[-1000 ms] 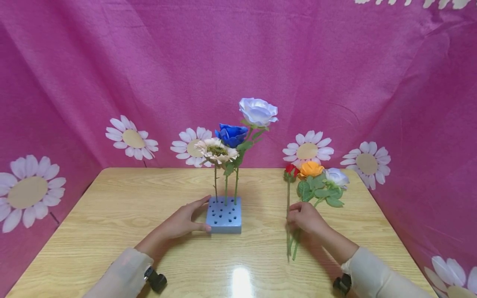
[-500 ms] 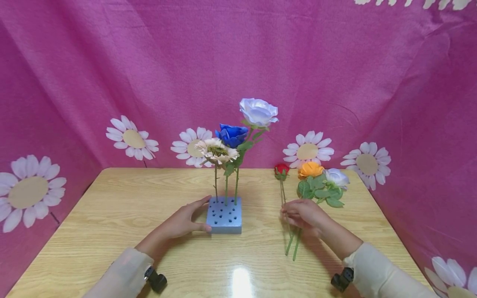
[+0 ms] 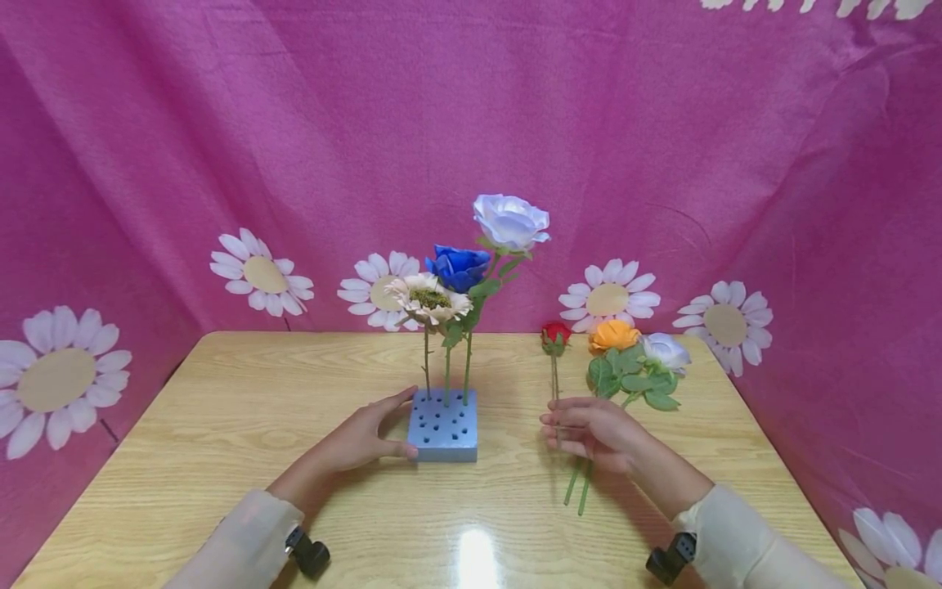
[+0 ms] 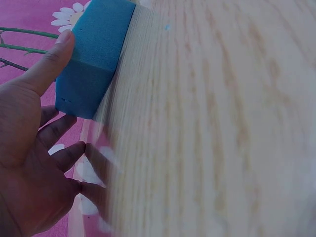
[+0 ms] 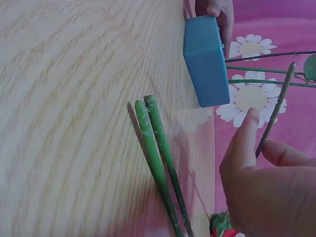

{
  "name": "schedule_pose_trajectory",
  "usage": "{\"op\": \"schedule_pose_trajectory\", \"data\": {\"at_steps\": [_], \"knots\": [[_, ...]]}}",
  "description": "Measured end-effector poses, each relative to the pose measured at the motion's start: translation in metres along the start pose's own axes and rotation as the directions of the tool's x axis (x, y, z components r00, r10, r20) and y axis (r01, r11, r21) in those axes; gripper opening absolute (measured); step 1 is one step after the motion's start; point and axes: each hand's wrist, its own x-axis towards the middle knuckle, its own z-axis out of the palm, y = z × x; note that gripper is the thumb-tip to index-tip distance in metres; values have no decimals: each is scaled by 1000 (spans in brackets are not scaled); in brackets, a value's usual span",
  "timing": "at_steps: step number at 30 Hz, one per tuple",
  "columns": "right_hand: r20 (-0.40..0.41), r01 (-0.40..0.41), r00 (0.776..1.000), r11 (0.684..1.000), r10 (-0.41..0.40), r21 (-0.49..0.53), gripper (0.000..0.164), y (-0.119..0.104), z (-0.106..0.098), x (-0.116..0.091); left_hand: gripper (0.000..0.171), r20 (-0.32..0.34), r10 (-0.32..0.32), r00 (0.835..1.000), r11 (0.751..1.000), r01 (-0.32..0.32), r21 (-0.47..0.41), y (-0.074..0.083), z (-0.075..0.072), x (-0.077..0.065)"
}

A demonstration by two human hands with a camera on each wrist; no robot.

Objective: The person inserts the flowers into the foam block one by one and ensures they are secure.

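Note:
My left hand (image 3: 361, 438) holds the left side of a blue foam block (image 3: 441, 452), thumb near the front and fingers behind. In the left wrist view the thumb lies along the block (image 4: 94, 61). Three stemmed flowers stand upright in its holes: a pale gerbera-like bloom (image 3: 427, 299), a blue rose (image 3: 458, 268) and a taller white rose (image 3: 511, 222). Right of the block, my right hand (image 3: 607, 433) holds a red rose (image 3: 555, 337) by its stem. In the right wrist view the stem (image 5: 274, 112) runs between thumb and fingers, its lower end pointing free.
An orange rose (image 3: 614, 334) and a pale lilac-white rose (image 3: 666, 352) lie on the wooden table (image 3: 243, 384) at the right. Their green stems (image 5: 155, 158) pass beneath the right hand. A pink curtain (image 3: 353, 147) printed with daisies surrounds the table.
The right hand has drawn the red rose leftward, away from the orange and lilac-white ones, and its fingers have spread a little along the stem. Left hand and block stay put.

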Motion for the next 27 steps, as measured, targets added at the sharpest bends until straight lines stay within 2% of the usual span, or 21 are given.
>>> {"op": "schedule_pose_trajectory", "data": {"at_steps": [15, 27], "knots": [[23, -4, 1000, 999, 3, 41, 53, 9, 8, 2, 106, 2, -18, 1000, 1000, 18, 2, 1, -1, -1], [34, 21, 999, 997, -23, 73, 29, 16, 13, 2, 106, 5, -20, 1000, 1000, 20, -4, 2, -1, -3]]}}
